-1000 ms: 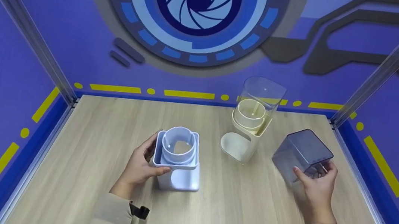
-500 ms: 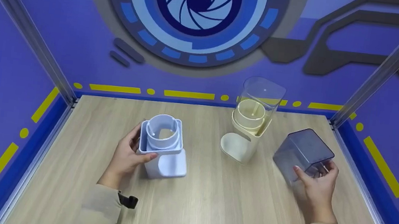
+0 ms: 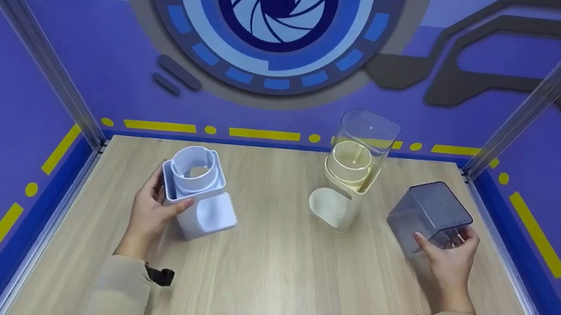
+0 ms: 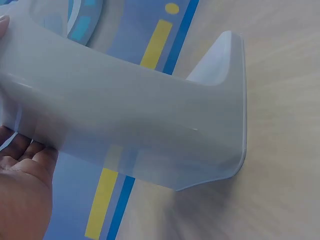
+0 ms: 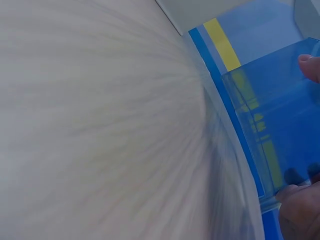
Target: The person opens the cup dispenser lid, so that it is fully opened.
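Observation:
My left hand (image 3: 150,214) grips a pale blue-white plastic dispenser base (image 3: 205,216) near its top, thumb in front and the other fingers behind. A round collar stands in its square upper opening, and a flat foot juts out below. In the left wrist view the dispenser base (image 4: 120,105) tilts above the tabletop; whether its foot touches is hard to tell. At the right, my right hand (image 3: 450,266) holds a smoky see-through square container (image 3: 430,211) by its near edge, thumb on one side. The right wrist view shows only part of this container (image 5: 280,120).
Between the hands, toward the back, stands a cream dispenser (image 3: 346,186) with a clear upright container (image 3: 371,128) on top. The wooden table (image 3: 271,283) is bounded by blue-purple panels and metal side rails (image 3: 513,290).
My left hand has carried the dispenser base leftward and slightly back, turning it so the foot points right. The right hand and smoky container have barely moved.

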The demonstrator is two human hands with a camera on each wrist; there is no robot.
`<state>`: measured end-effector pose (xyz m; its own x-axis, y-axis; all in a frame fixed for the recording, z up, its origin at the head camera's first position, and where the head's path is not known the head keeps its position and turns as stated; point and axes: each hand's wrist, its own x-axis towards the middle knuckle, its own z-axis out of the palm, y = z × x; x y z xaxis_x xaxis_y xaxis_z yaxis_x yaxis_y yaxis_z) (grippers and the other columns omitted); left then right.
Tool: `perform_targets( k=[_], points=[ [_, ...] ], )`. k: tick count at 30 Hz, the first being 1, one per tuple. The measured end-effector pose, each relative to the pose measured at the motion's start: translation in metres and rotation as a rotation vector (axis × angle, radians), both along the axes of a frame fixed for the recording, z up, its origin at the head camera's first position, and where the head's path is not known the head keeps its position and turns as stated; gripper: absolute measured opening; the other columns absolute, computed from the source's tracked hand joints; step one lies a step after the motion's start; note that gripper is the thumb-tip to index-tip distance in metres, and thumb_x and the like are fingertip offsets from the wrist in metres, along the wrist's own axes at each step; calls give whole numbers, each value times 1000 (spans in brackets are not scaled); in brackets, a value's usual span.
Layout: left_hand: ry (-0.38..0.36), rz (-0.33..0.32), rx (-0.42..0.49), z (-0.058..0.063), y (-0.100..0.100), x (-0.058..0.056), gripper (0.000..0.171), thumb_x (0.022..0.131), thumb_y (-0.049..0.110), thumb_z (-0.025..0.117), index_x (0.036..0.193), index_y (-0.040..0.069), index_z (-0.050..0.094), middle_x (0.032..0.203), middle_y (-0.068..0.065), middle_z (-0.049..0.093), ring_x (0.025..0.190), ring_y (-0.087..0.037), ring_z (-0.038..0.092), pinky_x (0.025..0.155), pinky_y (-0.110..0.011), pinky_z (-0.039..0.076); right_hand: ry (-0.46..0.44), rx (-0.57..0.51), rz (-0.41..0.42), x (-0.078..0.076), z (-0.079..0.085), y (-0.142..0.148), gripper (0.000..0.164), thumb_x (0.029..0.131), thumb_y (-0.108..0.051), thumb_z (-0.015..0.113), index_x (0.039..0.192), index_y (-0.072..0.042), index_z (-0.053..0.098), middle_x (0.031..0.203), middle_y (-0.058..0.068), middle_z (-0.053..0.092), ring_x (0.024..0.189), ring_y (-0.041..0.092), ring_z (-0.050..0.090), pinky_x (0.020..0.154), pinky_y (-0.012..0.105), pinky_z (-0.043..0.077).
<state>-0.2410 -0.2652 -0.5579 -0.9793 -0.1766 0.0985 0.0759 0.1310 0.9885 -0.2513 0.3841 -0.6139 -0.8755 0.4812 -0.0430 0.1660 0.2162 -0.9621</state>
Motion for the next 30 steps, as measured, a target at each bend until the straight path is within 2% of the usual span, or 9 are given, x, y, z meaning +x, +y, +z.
perform_targets(
  k=[5,11,21,30],
  points=[
    [-4,36,-32,2,-13,1,115,91,4,95,181,13,24,188,-9,31,175,-25,30,139,-24,31,-3,20,-7,0,-2,1,125,88,-20,100,176,-11,12,180,18,31,164,33,39,135,39,45],
    [17,88,-13,2,-25,2,114,91,-1,93,181,10,24,189,-9,28,176,-26,28,140,-25,29,-15,8,-11,-2,-5,2,129,87,-22,101,176,-11,9,182,20,27,167,36,35,140,50,40],
    [17,118,26,1,-32,4,116,91,0,93,182,12,21,190,-6,24,178,-23,23,141,-24,26,-28,-4,-36,-4,-7,6,132,86,-22,102,177,-12,7,185,22,22,171,38,30,143,53,35],
    [24,106,-8,0,-33,5,115,91,1,93,182,12,22,189,-7,28,176,-24,26,142,-24,25,-41,-16,-44,-5,-14,8,134,85,-26,103,176,-11,5,185,22,19,172,39,28,142,55,35]
  ],
)
